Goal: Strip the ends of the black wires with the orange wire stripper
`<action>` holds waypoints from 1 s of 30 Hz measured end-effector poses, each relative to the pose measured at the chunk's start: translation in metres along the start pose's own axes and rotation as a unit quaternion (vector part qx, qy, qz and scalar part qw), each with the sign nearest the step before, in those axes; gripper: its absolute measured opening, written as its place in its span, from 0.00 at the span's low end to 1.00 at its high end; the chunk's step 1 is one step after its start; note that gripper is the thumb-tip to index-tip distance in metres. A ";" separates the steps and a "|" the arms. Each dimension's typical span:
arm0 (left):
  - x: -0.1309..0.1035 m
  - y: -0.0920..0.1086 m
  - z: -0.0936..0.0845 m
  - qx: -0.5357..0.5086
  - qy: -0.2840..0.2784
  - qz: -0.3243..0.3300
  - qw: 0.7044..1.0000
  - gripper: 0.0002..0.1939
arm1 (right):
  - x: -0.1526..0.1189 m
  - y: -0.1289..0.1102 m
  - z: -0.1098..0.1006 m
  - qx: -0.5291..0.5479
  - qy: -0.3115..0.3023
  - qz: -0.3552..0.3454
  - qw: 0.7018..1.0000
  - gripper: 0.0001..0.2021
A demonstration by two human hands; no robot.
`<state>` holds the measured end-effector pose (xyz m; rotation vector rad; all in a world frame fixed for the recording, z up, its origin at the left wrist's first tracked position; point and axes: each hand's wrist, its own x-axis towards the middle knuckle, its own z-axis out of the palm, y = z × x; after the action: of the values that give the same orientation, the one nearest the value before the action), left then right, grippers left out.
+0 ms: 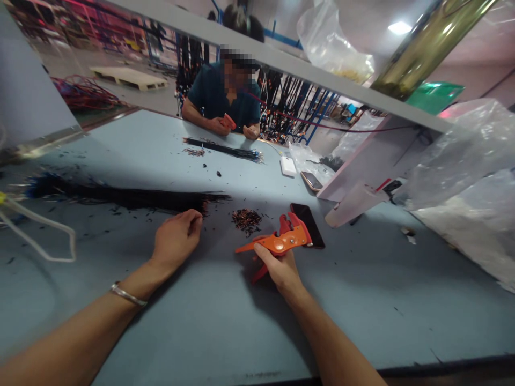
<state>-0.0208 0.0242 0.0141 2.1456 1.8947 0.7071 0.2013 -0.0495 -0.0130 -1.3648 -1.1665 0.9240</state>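
A long bundle of thin black wires (132, 197) lies across the table on the left, bluish at its far left end. At its right end, where copper-coloured tips show, my left hand (177, 238) is closed with curled fingers. Whatever those fingers pinch, if anything, is hidden. My right hand (280, 266) is wrapped around an orange and red wire stripper (284, 242), its jaws pointing up and to the right. Just beyond the tool's handle is a small pile of cut wire scraps (246, 221). Part of a dark phone (309, 224) shows behind the jaws.
Across the table a co-worker (225, 91) holds a red tool behind another wire bundle (225, 149). A shelf beam (281, 59) crosses above. To the right stand a white roll (348, 206) and plastic bags (462, 155). A white wire frame (40, 252) juts in at left.
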 end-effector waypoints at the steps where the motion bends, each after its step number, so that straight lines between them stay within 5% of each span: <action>1: -0.002 0.001 0.000 0.016 -0.013 0.008 1.000 0.12 | 0.000 0.000 0.000 0.003 0.003 0.001 1.000 0.11; 6: -0.006 0.006 0.007 -0.152 -0.101 0.075 0.980 0.12 | 0.000 0.004 0.001 -0.008 0.004 0.000 1.000 0.10; 9: -0.004 0.005 0.007 -0.248 -0.012 0.097 0.964 0.12 | 0.000 0.003 0.000 -0.009 0.004 0.001 1.000 0.10; 11: -0.002 0.005 0.005 -0.203 0.048 0.058 0.976 0.12 | 0.000 0.001 0.000 -0.007 0.004 0.004 1.000 0.10; 15: -0.005 0.006 0.001 -0.086 -0.013 0.018 0.996 0.11 | -0.002 -0.001 0.000 -0.008 0.006 0.005 1.000 0.10; 23: -0.011 0.009 0.005 -0.144 -0.189 0.194 0.952 0.11 | -0.004 -0.002 0.002 -0.005 0.004 -0.004 1.000 0.09; 30: -0.008 0.009 0.010 -0.143 -0.132 0.186 0.963 0.14 | -0.003 0.001 0.001 -0.013 0.010 -0.004 1.000 0.09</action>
<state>-0.0089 0.0166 0.0070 2.2887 1.1906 0.6669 0.1997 -0.0519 -0.0139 -1.3874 -1.1713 0.8902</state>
